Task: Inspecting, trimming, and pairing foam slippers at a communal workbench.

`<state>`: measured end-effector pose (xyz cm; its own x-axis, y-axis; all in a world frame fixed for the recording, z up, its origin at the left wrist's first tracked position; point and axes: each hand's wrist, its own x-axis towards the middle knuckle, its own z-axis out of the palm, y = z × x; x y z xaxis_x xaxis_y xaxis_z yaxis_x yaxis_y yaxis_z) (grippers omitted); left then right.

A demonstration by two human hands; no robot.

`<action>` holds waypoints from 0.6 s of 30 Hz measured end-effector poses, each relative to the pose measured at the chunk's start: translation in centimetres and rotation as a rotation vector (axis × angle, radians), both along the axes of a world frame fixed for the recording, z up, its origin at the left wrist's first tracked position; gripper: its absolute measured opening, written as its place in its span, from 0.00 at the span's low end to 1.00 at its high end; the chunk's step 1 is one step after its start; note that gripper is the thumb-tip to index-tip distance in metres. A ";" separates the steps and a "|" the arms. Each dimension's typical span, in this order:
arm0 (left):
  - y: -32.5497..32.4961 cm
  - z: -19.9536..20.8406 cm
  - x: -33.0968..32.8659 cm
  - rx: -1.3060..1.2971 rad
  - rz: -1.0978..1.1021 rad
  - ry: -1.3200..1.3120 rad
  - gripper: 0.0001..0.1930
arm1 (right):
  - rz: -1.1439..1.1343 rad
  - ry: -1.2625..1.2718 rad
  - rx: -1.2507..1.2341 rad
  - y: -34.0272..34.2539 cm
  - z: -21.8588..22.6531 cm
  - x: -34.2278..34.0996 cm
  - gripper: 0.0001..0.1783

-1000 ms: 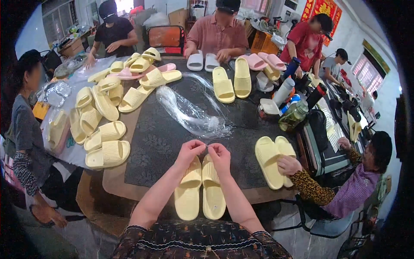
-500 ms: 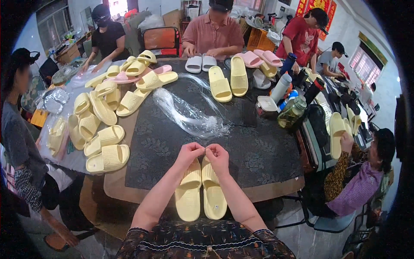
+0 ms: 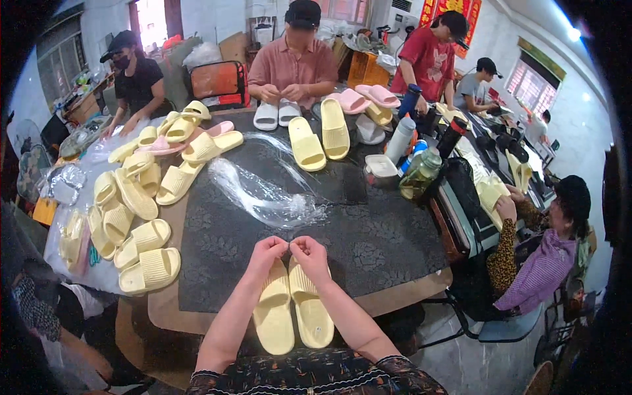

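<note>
A pair of pale yellow slide slippers, the left slipper [image 3: 274,322] and the right slipper [image 3: 313,319], lies side by side at the table's near edge, toes pointing away from me. Over the toe ends, my left hand [image 3: 266,255] and my right hand [image 3: 311,257] meet with thumbs and forefingers pinched. Both hands are closed; whatever sits between the fingertips is too small to make out. Just beyond the hands lies a bundle of thin clear plastic strands [image 3: 263,194] on the dark patterned table mat [image 3: 368,257].
Several yellow slippers [image 3: 150,270] crowd the table's left side. Farther back stand a yellow pair [image 3: 307,145], a white pair [image 3: 266,115] and pink slippers [image 3: 350,101]. Bottles [image 3: 421,172] and a small white box [image 3: 381,166] stand at the right. Other people work around the table.
The scene has shifted left and down in view. My hands stay pinched together over the slippers. At the right, a person's slippers have come lower; the person at the far left has bent down.
</note>
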<state>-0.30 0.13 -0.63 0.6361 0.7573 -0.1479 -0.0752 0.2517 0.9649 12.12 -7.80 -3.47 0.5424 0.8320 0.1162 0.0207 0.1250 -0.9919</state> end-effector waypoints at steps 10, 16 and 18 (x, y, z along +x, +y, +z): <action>0.5 -1.2 0.1 -0.019 -0.024 -0.001 0.04 | 0.030 -0.071 0.036 0.2 0.2 0.1 0.04; 0.3 -1.8 0.6 0.124 0.132 -0.067 0.05 | -0.022 -0.087 -0.016 -1.1 2.2 0.1 0.06; 0.1 -1.3 0.4 0.072 0.168 -0.072 0.05 | -0.155 -0.461 0.058 -2.1 3.8 -0.2 0.07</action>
<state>0.07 0.24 -1.95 0.5071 0.8605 -0.0482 -0.1795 0.1601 0.9706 11.91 -9.90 0.37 0.5407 0.7307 0.4168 0.4785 0.1403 -0.8668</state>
